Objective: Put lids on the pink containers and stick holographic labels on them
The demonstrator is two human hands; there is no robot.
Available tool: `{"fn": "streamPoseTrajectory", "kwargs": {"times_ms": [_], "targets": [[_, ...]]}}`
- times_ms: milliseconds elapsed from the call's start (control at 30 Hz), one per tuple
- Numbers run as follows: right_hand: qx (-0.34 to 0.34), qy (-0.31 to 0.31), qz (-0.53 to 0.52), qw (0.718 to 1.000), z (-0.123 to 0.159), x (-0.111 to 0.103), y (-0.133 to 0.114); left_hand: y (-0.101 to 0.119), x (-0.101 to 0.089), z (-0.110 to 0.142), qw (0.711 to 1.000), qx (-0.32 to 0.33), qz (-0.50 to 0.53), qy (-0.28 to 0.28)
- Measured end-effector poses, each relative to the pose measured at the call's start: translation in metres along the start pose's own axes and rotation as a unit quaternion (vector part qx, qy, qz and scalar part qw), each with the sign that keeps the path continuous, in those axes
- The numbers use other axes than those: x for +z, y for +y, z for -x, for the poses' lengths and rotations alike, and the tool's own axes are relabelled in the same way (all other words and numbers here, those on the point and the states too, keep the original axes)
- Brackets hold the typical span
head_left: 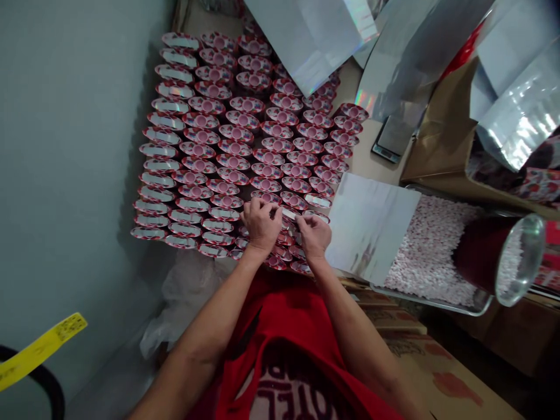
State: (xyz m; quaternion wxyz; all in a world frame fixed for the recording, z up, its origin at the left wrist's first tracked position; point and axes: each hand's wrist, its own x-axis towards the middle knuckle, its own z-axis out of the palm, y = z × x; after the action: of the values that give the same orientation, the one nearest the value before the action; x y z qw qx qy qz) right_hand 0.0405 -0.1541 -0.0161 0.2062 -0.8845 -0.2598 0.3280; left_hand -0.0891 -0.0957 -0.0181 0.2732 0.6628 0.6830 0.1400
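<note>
A loose red garment point(289, 315) — pale cloth point(255, 408) with dark lettering point(284, 403) showing at its opening — and bare forearms point(210, 344).

Beige table point(366, 143) is carrying tight rows of oval-topped packs point(235, 147), red and white, covering its left and middle. Small digital scale point(389, 139) is sitting right of rows, on tabletop. White sheet point(371, 224) is lying beside packs, its right side reaching pellet tray point(483, 310); tray's support isn't showing clearly.
</note>
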Motion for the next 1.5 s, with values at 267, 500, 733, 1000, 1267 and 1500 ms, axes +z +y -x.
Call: {"fn": "streamPoseTrajectory", "kwargs": {"times_ms": [267, 500, 733, 1000, 1267, 1500], "targets": [[0.035, 0.006, 0.052, 0.998, -0.019, -0.006, -0.003, 0.007, 0.001, -0.01, 0.996, -0.08, 0.013, 0.037], [0.003, -0.004, -0.117, 0.993, -0.016, -0.019, -0.005, 0.005, -0.029, -0.002, 0.978, -0.072, 0.193, -0.035], [-0.007, 0.009, -0.154, 0.988, -0.013, -0.02, -0.026, 0.013, -0.04, 0.05, 0.764, -0.319, 0.508, -0.238], [0.003, -0.062, -0.274, 0.96, -0.006, -0.027, -0.026, 0.005, -0.025, 0.034, 0.805, -0.293, 0.485, -0.178], [0.022, 0.006, -0.283, 0.959, -0.019, -0.016, -0.011, 0.014, -0.022, -0.022, 0.992, -0.048, 0.105, -0.057], [-0.009, 0.082, -0.137, 0.987, -0.041, 0.0, -0.022, 0.023, -0.003, -0.045, 0.999, 0.019, -0.014, -0.03]]}}
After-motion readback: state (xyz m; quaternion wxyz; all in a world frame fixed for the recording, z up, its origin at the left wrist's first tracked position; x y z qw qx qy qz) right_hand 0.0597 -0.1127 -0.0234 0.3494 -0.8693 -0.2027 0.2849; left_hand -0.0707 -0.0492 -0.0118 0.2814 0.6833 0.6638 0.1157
